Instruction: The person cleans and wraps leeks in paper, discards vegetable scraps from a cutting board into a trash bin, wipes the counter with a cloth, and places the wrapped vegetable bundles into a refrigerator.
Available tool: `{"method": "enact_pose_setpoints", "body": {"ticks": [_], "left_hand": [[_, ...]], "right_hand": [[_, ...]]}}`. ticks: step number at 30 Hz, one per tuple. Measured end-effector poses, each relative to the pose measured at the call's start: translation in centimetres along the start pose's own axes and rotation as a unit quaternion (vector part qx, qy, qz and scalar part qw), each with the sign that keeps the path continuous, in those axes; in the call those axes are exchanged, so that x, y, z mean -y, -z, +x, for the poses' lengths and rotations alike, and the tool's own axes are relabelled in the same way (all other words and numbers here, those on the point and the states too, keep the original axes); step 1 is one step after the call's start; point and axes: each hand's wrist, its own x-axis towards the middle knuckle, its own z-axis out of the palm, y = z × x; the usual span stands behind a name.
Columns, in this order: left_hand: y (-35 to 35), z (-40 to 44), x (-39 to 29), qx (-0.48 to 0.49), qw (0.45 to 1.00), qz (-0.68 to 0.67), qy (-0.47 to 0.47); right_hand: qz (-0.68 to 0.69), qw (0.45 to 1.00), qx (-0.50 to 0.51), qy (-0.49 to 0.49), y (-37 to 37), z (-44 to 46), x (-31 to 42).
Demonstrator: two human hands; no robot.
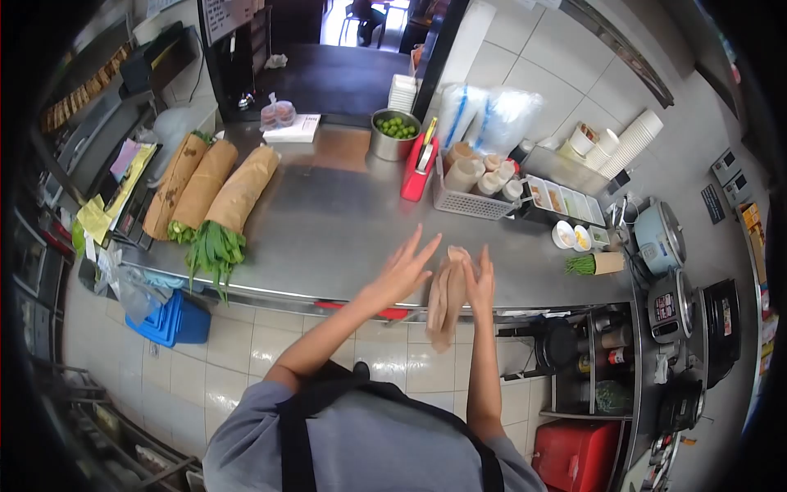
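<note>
In the centre of the frame, the brown cloth [443,305] hangs from the right hand [480,287] over the near edge of the surface [328,225]. The right grip appears closed on its upper end, thumb and fingers pinching it, which would explain why the rest droops in loose folds; whether it is fabric or paper is hard to tell. Just left of it, the left hand [399,275] is wide open, fingers spread above the surface and with nothing visible in its grip.

At the upper left, brown paper [246,184] is rolled around leafy greens [217,248], probably to keep the long stalks together. A metal pot [392,148] at the top centre keeps the limes [396,128] from rolling. Right of it, a red holder [414,184] carries upright tools, and a plastic basket [471,203] seems meant to stop the bottles [464,174] from tipping.

The surface is bare, dull metal in its middle, running across the frame below a serving opening. White tiles cover the wall at the upper right; cookers [658,238] line the right side. Below, pale floor tiles [234,357] shine around a blue bin [193,321].
</note>
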Motion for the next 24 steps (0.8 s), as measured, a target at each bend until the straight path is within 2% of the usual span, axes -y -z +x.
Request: {"method": "enact_pose_setpoints", "body": {"ticks": [2, 5, 6, 7, 9, 11, 13, 15, 17, 19, 21, 23, 24], "left_hand": [[1.8, -1.2, 0.7, 0.003, 1.0, -0.017, -0.017], [5.6, -5.7, 3.6, 0.021, 0.999, 0.035, 0.01], [6.8, -7.9, 5.0, 0.018, 0.999, 0.031, 0.031], [7.9, -10.3, 6.4, 0.015, 0.998, 0.028, 0.052], [9.9, -15.3, 8.8, 0.014, 0.984, -0.032, 0.176], [12.1, -19.2, 10.4, -0.023, 0.977, -0.017, 0.21], [14.4, -20.8, 10.6, -0.049, 0.966, 0.011, 0.254], [16.1, -21.6, 10.8, -0.066, 0.955, 0.023, 0.29], [17.3, -21.4, 11.7, -0.076, 0.946, 0.022, 0.314], [18.4, -20.9, 12.8, -0.077, 0.949, 0.063, 0.299], [19.5, -20.6, 13.1, -0.075, 0.952, 0.064, 0.289], [20.8, -20.1, 13.7, -0.079, 0.95, 0.062, 0.295], [21.6, -20.1, 14.1, -0.077, 0.95, 0.063, 0.297]], "right_hand": [[-0.212, 0.977, -0.03, 0.022, -3.1, 2.0, -4.3], [-0.365, 0.917, 0.162, -0.011, -8.8, -0.5, -5.2], [-0.415, 0.903, 0.095, 0.054, -10.7, -0.3, -6.2], [-0.391, 0.913, 0.084, 0.084, -12.7, 1.4, -6.6], [-0.34, 0.929, 0.07, 0.132, -17.0, 3.9, -6.5], [-0.334, 0.913, 0.108, 0.209, -23.1, 7.7, -3.1], [-0.236, 0.917, 0.164, 0.276, -28.4, 12.2, 2.2], [-0.254, 0.906, 0.125, 0.314, -35.3, 18.4, 4.1], [-0.215, 0.937, 0.175, 0.213, -41.3, 22.4, 7.3], [-0.16, 0.916, 0.185, 0.317, -44.8, 21.7, 11.6], [-0.028, 0.876, 0.275, 0.394, -46.9, 17.0, 12.6], [-0.057, 0.86, 0.289, 0.417, -44.1, 9.7, 13.1], [-0.007, 0.856, 0.334, 0.395, -41.4, 6.5, 13.4]]}}
